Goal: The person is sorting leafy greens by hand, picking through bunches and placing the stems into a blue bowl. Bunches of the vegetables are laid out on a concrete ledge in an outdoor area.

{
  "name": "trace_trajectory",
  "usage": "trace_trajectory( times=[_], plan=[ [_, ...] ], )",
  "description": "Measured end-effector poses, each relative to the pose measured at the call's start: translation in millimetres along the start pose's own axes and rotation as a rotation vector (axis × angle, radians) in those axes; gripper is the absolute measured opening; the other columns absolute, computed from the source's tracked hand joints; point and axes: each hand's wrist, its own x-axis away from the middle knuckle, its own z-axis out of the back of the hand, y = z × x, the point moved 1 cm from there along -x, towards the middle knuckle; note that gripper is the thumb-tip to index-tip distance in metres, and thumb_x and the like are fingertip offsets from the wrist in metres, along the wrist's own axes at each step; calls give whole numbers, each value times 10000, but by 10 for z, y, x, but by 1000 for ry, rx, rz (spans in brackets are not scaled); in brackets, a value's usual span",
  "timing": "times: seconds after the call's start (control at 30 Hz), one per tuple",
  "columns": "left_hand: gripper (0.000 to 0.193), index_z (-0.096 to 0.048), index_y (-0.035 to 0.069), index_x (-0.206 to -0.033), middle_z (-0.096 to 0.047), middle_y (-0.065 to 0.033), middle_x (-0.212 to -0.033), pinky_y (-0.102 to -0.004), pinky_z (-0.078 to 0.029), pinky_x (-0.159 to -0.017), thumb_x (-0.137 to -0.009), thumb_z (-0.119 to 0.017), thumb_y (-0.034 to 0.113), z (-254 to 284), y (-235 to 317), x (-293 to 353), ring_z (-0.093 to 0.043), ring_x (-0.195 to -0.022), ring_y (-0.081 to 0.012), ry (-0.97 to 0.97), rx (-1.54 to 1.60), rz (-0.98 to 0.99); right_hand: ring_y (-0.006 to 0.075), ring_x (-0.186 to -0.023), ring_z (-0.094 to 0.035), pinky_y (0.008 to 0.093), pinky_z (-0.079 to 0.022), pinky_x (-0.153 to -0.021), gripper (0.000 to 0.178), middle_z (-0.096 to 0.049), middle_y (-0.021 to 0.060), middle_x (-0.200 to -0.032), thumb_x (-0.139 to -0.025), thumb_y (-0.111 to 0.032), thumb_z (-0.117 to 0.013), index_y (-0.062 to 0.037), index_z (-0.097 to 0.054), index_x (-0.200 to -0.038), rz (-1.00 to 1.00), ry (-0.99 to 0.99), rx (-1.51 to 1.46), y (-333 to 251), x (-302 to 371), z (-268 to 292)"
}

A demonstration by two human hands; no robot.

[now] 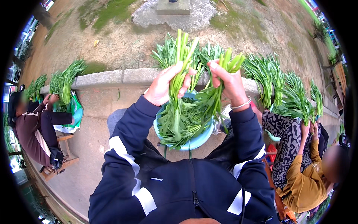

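My left hand (163, 86) is closed round a bunch of leafy greens (182, 50), its thick pale stems up and its leaves trailing down. In my right hand (232, 85) is a second bunch of greens (210, 99), with the stem ends standing above the fist and the leaves hanging to the lower left. The two bunches are held apart, side by side. Below them, between my knees, stands a light blue basin (201, 140) with loose leaves and stems (173, 130) inside; the hanging leaves partly cover it.
A low stone kerb (140, 76) runs across ahead, with several bunches of greens (263, 74) along it. At the left a seated person (33, 130) handles greens; at the right another, in a mustard top (304, 183), holds a bunch. A concrete block (173, 7) lies farther off.
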Motion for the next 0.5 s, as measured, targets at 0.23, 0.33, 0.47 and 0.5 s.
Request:
trace_trajectory(
  times=[0.23, 0.33, 0.47, 0.5],
  plan=[
    [306, -554, 32, -1051, -524, -3, -708, -217, -416, -496, -955, -452, 304, -44, -93, -45, -498, -561, -80, 187, -324, -106, 51, -495, -495, 196, -370, -438, 211, -640, 44, -736, -808, -160, -679, 3, -614, -927, 61, 0, -18, 57, -3, -249],
    [300, -538, 43, -1080, -524, -9, -750, -221, -423, -538, -954, -455, 302, -46, -134, -57, -506, -617, -81, 159, -351, -91, 54, -498, -502, 199, -375, -431, 230, -633, 38, -718, -779, -150, -716, 4, -612, -915, 45, 10, 28, 66, -22, -300],
    [287, -531, 70, -1111, -544, -8, -788, -231, -441, -581, -947, -465, 297, -9, -149, -90, -521, -666, -86, 132, -161, 6, 51, -496, -497, 196, -372, -431, 215, -616, 21, -699, -784, -152, -710, -2, -612, -903, 62, 27, 5, 115, -59, -282],
    [281, -535, 74, -1113, -550, -1, -783, -230, -440, -583, -941, -480, 291, -3, -147, -96, -521, -667, -82, 128, -80, 29, 53, -499, -494, 196, -373, -439, 212, -619, 26, -715, -793, -146, -697, -2, -604, -918, 59, 11, 13, 110, -53, -282]
  ],
)
